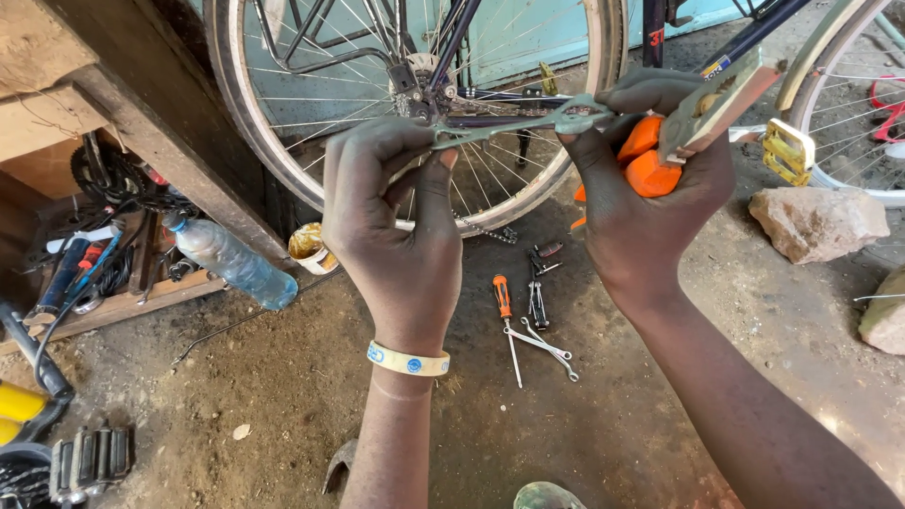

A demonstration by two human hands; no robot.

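Observation:
My left hand [396, 221] pinches one end of a thin metal spanner [514, 125], held level in front of a bicycle's rear wheel [283, 151]. My right hand [646, 188] grips the spanner's other, ringed end and also clasps a bicycle pedal [721, 99] with orange reflectors [649, 155]. A pale band [408, 360] circles my left wrist. Both hands hover above the dirt floor.
On the ground below lie an orange-handled screwdriver [506, 320], pliers [537, 283] and spanners [551, 347]. A plastic water bottle [231, 262] and a grease tub [311, 248] sit at left by a wooden shelf [123, 302]. A yellow pedal [787, 151] and rocks [815, 221] are at right.

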